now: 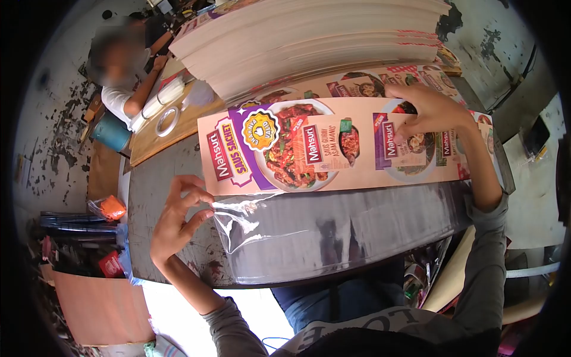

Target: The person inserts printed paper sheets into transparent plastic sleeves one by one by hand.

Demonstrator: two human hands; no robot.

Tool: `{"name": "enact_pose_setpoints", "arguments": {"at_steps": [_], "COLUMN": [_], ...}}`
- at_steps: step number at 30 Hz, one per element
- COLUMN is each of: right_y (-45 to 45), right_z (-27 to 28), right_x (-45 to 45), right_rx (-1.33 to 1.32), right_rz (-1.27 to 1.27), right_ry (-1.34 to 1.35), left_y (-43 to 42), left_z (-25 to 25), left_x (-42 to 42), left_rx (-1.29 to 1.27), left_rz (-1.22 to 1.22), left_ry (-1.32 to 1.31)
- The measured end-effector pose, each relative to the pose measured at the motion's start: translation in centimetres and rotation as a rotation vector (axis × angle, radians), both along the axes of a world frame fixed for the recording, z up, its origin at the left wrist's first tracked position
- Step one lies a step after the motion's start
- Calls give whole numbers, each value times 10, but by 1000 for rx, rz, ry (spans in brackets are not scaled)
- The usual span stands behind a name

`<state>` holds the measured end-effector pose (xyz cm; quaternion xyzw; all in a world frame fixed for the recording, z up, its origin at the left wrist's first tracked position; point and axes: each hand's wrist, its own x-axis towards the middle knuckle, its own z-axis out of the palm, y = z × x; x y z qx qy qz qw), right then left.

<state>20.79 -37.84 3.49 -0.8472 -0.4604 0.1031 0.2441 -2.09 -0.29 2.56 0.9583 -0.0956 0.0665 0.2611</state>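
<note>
A long printed card point(357, 143) with "Mahsuri" sauce pictures lies across the work table. Below it, along the near edge, is a glossy clear plastic sleeve point(333, 235). My left hand point(178, 220) is at the left end, its thumb and fingertips pinching the upper corner of the sleeve. Towards the right end of the card, my right hand point(437, 110) grips it with the thumb on the printed face and the other fingers near its far edge. Whether the card's lower edge lies inside the sleeve or only over it, I cannot tell.
A tall stack of printed cards point(309, 47) stands at the back of the grey table point(160, 196). Another person point(128, 89) sits at the back left by a wooden board point(190, 116) with a tape roll point(168, 122). A blue bucket point(112, 132) is nearby.
</note>
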Motion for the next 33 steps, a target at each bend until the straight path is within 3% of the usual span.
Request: {"name": "enact_pose_setpoints", "arguments": {"at_steps": [4,6,9,15,33], "right_y": [2,-1,-2,0,1], "right_z": [-1,-5,-6,-12,-11], "right_x": [-1,4,5,14,9], "right_rx": [-24,-49,-34,-47,85], "right_rz": [35,-13,36,23,28], "right_ry": [-27,-23,-55,-91,-60], "left_y": [-2,0,5,2,8], "left_z": [2,1,-13,-17,-18], "left_x": [2,4,8,13,14], "left_rx": [-165,-316,-237,-388,-368], "left_rz": [140,141,33,200,209], "left_ry": [156,404,251,304,337]}}
